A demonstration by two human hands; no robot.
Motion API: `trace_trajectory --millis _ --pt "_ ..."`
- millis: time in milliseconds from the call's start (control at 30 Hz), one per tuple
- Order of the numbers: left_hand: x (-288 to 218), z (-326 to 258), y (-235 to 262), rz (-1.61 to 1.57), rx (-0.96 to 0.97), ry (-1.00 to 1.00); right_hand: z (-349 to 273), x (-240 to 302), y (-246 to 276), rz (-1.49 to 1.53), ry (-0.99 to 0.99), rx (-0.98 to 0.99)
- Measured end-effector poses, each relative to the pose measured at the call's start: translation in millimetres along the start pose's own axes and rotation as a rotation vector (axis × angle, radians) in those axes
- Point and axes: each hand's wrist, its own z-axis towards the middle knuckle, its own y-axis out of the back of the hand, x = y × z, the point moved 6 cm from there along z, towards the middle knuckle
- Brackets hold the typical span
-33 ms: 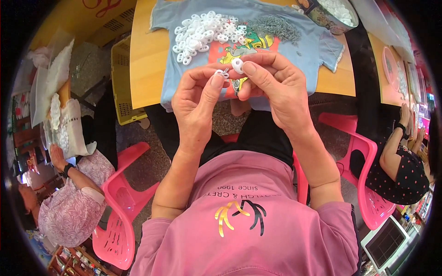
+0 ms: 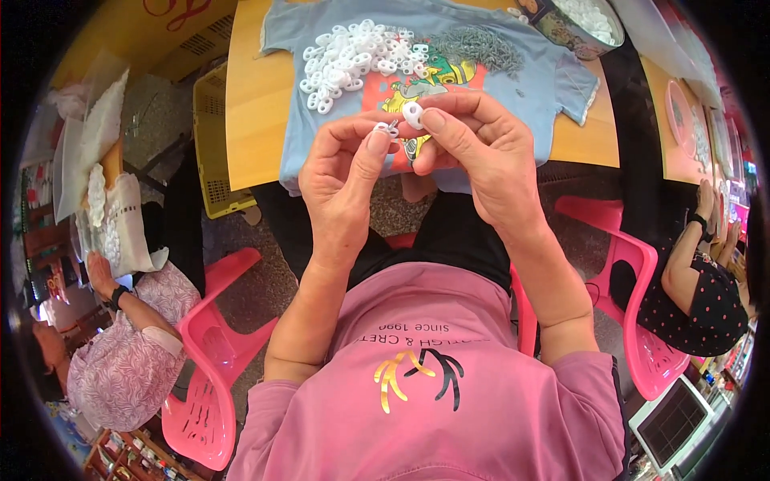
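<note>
My left hand (image 2: pixel 338 180) pinches a small white plastic piece with a thin metal part (image 2: pixel 392 125) at its top, between thumb and forefinger. Close beside it, my right hand (image 2: pixel 499 160) grips another white plastic piece (image 2: pixel 407 114) with holes through it. Whether the two pieces touch is hard to make out. Both hands are above the near edge of a blue T-shirt (image 2: pixel 321 144) spread over the table. On the shirt lie a heap of white two-holed plastic pieces (image 2: pixel 349 60) and, to its right, a heap of small grey metal parts (image 2: pixel 489 50).
The wooden table (image 2: pixel 253 120) has a round tin (image 2: pixel 553 28) of white pieces at its far right. A yellow crate (image 2: pixel 215 176) stands left. Pink chairs (image 2: pixel 196 401) flank me, with a person (image 2: pixel 132 353) at left and another person (image 2: pixel 698 297) at right.
</note>
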Motion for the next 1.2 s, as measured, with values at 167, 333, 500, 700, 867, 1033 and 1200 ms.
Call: trace_trajectory --millis 167,333,500,700,867,1033,1200 --pt "-1 0 -3 -0.012 0.013 -0.008 -2 2 1 -0.055 0.037 0.0" --pt "0 0 -5 -0.016 0.03 0.016 -2 -3 5 -0.04 0.066 0.001" --pt "-2 -1 -7 -0.035 0.0 0.027 -3 -8 7 -0.008 0.033 -0.034" --pt "-9 -1 -12 -0.039 0.037 -0.065 -3 -14 2 0.021 0.068 -0.023" --pt "-12 -4 -12 0.078 0.065 -0.156 -2 -16 0 0.072 -0.004 -0.022" --pt "-15 -4 -13 0.219 0.1 -0.268 -1 -22 3 0.162 -0.079 0.013" --pt "-19 -3 -11 0.087 0.026 -0.218 -2 -17 4 0.102 -0.016 0.005"
